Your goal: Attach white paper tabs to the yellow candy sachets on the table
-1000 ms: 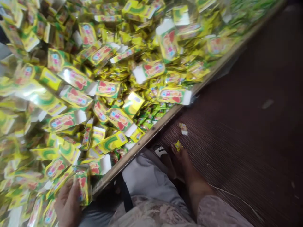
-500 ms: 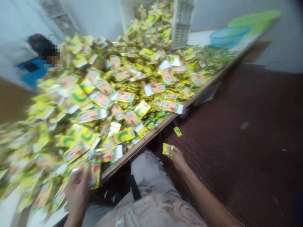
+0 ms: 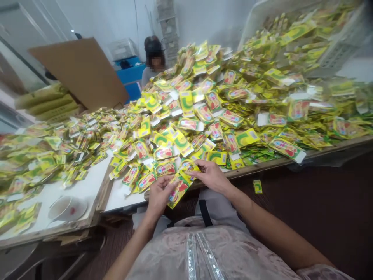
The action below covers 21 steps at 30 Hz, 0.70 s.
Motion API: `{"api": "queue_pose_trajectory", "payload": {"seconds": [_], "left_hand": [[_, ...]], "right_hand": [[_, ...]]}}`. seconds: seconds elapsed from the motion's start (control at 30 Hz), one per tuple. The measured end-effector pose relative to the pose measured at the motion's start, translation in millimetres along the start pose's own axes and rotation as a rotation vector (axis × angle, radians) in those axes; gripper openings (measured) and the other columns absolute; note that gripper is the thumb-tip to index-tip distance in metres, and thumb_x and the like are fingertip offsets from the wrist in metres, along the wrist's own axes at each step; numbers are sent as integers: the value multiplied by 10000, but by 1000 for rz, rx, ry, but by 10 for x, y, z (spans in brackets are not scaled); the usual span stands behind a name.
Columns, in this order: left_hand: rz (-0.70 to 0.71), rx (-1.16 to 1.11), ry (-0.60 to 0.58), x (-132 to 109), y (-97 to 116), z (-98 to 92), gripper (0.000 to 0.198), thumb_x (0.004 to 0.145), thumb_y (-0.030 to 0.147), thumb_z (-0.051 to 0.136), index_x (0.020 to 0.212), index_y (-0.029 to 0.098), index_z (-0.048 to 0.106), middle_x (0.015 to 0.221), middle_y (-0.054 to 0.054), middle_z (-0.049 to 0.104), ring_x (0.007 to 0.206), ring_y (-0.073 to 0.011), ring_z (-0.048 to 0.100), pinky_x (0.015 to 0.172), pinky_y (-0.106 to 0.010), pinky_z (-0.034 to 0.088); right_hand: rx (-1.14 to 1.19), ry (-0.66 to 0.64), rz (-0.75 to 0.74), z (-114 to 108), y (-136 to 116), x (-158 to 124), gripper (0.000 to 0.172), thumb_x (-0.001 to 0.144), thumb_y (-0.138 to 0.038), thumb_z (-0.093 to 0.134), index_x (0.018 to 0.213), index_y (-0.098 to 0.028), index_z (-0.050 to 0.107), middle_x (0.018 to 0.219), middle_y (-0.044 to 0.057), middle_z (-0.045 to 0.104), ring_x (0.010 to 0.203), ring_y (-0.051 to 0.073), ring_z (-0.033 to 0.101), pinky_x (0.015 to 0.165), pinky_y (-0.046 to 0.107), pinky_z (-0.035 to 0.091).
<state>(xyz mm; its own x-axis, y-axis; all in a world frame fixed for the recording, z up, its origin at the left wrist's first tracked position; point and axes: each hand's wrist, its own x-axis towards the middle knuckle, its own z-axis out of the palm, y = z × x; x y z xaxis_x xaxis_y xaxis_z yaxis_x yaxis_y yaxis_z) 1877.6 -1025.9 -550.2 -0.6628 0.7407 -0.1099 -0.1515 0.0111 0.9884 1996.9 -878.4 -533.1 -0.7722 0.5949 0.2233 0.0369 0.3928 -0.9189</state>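
My left hand is closed on a small yellow-and-green carton with red print, tilted over the table's front edge. At the carton's upper end, my right hand pinches a small yellow packet. The packet touches or overlaps that end; I cannot tell whether any of it is inside. Just beyond both hands lies a big heap of similar cartons, many with white flaps standing out.
A white crate full of cartons tips toward the heap at right. A white cup stands at left. One yellow packet lies on the dark floor. A person sits behind the heap, near a brown board.
The view has swung left. My right hand has come up from beside my leg with the yellow packet to the carton in my left hand.
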Motion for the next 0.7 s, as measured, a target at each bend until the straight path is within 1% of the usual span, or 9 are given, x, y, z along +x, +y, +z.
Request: {"api": "queue_pose_trajectory", "payload": {"seconds": [0.1,0.17,0.23,0.3,0.37,0.5,0.53,0.6,0.7], "left_hand": [[-14,-27,24,8,-39,-87,375,588,392,801,804,129,643,716,-41,704,644,-146,643,643,-247,502],[-35,-52,41,21,-58,-117,376,587,396,800,800,131,638,733,-45,708,639,-150,645,645,-257,509],[-46,-81,53,35,-67,-132,377,593,403,794,806,135,637,753,-51,714,655,-156,651,661,-266,517],[-18,-81,72,55,-66,-143,364,601,404,787,803,139,639,772,-57,716,693,-165,658,686,-271,521],[19,-57,74,83,-64,-158,355,605,396,784,811,144,641,780,-55,715,728,-178,665,707,-281,523],[20,-29,-12,163,-75,-186,373,597,360,792,875,157,648,852,-57,725,814,-211,673,764,-313,528],[15,-23,-28,183,-81,-188,376,601,353,791,891,159,652,877,-59,726,837,-216,672,778,-317,526],[-3,-35,-22,219,-95,-187,389,600,354,792,905,154,655,892,-62,725,845,-217,671,779,-316,526],[-85,-117,30,259,-98,-185,430,575,373,807,895,133,649,825,-59,725,755,-190,670,713,-288,524]], "right_hand": [[-98,-116,-25,-4,-18,92,339,746,-455,633,611,-156,548,587,-36,434,580,101,385,527,221,291],[-124,-185,-51,-11,-42,158,277,737,-409,647,643,-154,593,608,-31,465,589,104,404,544,226,301],[-127,-214,-69,1,-51,216,200,706,-351,677,679,-157,638,647,-19,519,616,114,443,572,232,326],[-104,-208,-59,33,-36,261,165,674,-319,702,698,-161,663,685,-5,566,641,124,478,594,239,351],[-75,-179,-22,70,-8,296,179,663,-334,710,693,-162,670,701,7,596,654,133,500,595,244,367],[-32,-159,90,91,23,362,286,676,-431,697,636,-155,632,585,-17,537,567,114,447,521,233,337],[-16,-159,93,77,22,379,304,693,-448,681,640,-155,616,576,-22,519,561,110,435,519,232,336],[13,-137,51,28,15,413,296,752,-453,628,716,-161,598,638,-14,534,616,121,460,567,239,371],[4,-69,-16,-74,1,450,234,827,-410,548,866,-180,565,783,8,561,745,143,502,685,261,413]]}}
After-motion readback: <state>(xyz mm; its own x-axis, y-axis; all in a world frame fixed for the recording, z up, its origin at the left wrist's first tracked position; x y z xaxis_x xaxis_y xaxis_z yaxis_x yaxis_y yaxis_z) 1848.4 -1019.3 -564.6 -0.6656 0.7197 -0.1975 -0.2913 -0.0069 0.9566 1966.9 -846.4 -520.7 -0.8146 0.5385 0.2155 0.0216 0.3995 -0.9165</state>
